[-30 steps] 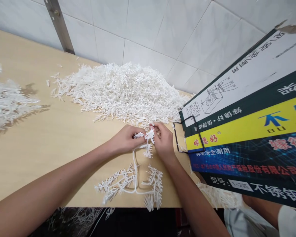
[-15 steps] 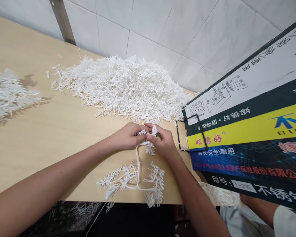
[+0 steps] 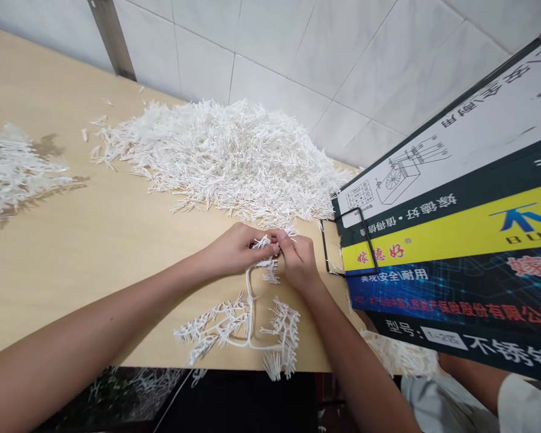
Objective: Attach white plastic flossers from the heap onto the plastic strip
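Note:
A white plastic moulding frame (image 3: 251, 322) with rows of thin prongs lies on the wooden table (image 3: 94, 240), its lower end over the near edge. My left hand (image 3: 234, 249) and my right hand (image 3: 300, 261) meet at its top end, both closed in a pinch on a cluster of white prongs (image 3: 267, 248) on the frame. Just beyond my hands spreads a big heap of loose white plastic pieces (image 3: 225, 159).
A smaller heap of white pieces (image 3: 9, 174) lies at the far left. A large printed cardboard box (image 3: 455, 222) with a black wire handle (image 3: 349, 240) stands at the right. Tiled wall behind. Another person's arm (image 3: 482, 373) shows at bottom right.
My hands have drawn closer together on the frame's top cluster, the right fingers now curled tighter over the prongs. The camera has tilted slightly; the frame stays put.

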A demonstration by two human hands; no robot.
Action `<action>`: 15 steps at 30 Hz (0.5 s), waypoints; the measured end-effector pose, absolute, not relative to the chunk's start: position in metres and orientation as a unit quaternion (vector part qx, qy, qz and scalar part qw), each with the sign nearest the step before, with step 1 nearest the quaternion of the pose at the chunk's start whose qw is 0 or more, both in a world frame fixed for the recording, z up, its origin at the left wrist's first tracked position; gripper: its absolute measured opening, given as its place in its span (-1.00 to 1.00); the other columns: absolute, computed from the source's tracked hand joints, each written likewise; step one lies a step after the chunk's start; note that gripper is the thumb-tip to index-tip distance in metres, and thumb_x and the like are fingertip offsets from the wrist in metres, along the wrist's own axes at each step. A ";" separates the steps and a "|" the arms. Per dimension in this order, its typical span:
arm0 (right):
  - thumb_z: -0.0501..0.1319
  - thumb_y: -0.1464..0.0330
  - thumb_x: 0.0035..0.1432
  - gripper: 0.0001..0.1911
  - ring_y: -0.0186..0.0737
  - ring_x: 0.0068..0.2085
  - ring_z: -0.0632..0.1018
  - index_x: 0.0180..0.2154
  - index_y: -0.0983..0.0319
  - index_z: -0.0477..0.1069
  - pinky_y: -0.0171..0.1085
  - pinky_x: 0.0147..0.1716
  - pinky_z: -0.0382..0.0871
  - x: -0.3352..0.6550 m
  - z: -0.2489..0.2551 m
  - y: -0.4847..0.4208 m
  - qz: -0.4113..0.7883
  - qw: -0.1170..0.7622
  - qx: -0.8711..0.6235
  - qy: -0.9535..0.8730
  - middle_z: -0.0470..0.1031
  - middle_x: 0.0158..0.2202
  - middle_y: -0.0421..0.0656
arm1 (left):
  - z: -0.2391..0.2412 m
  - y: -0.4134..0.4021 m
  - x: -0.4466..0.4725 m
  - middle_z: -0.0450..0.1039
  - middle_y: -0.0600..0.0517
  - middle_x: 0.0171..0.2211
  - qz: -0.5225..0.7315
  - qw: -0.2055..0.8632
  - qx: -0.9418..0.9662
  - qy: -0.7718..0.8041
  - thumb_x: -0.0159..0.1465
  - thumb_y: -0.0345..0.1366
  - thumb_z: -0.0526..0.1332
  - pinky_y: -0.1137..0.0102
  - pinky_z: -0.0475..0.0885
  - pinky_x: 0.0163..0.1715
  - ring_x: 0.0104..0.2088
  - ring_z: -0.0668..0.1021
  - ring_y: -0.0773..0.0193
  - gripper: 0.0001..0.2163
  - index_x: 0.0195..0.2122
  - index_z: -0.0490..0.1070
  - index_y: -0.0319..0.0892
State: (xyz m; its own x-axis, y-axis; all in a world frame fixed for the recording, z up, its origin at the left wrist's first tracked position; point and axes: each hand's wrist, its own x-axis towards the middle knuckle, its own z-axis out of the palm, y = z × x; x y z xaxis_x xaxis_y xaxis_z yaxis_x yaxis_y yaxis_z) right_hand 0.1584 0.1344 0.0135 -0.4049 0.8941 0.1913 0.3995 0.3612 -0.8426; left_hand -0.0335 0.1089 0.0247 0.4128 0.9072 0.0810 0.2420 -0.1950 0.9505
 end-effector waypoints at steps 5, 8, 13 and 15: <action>0.08 0.09 0.43 -0.51 -0.18 -0.46 0.57 -0.29 0.20 0.67 -0.23 -0.37 0.42 0.157 0.011 0.131 0.352 0.388 -0.480 -0.704 0.56 -0.55 -0.15 | 0.027 0.109 -0.028 0.07 0.15 -0.60 0.351 0.533 0.651 0.411 0.36 -0.13 0.18 0.37 -0.04 -0.55 -0.56 0.12 0.40 -0.62 -0.57 0.22 -0.15; 0.06 0.01 0.41 -0.44 -0.27 -0.61 0.42 -0.36 0.24 0.61 -0.27 -0.56 0.27 0.161 0.006 0.140 0.392 0.463 -0.515 -0.605 0.46 -0.63 -0.18 | 0.027 0.108 -0.029 0.08 0.14 -0.62 0.347 0.550 0.637 0.414 0.32 -0.15 0.21 0.38 -0.02 -0.56 -0.57 0.14 0.40 -0.61 -0.61 0.20 -0.15; 0.03 -0.07 0.39 -0.40 -0.34 -0.63 0.32 -0.35 0.25 0.56 -0.30 -0.59 0.19 0.165 0.004 0.153 0.397 0.501 -0.513 -0.573 0.47 -0.57 -0.17 | 0.027 0.106 -0.036 0.10 0.15 -0.61 0.333 0.545 0.644 0.421 0.31 -0.12 0.25 0.39 0.00 -0.55 -0.57 0.14 0.41 -0.62 -0.59 0.27 -0.17; 0.14 0.02 0.37 -0.55 -0.32 -0.54 0.40 -0.16 0.23 0.58 -0.30 -0.50 0.28 0.165 0.003 0.154 0.358 0.449 -0.502 -0.647 0.55 -0.43 -0.16 | 0.028 0.107 -0.037 0.18 0.13 -0.59 0.343 0.546 0.638 0.421 0.33 -0.08 0.24 0.39 0.05 -0.53 -0.55 0.19 0.40 -0.64 -0.54 0.35 -0.18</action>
State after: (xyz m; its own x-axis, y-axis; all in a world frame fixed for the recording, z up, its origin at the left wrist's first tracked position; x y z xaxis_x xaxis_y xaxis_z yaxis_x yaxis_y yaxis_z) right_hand 0.1651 0.1545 0.0031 -0.0921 0.9707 0.2219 0.3273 0.2400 -0.9139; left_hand -0.0367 0.1072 0.0280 0.4094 0.9121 -0.0220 0.1625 -0.0492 0.9855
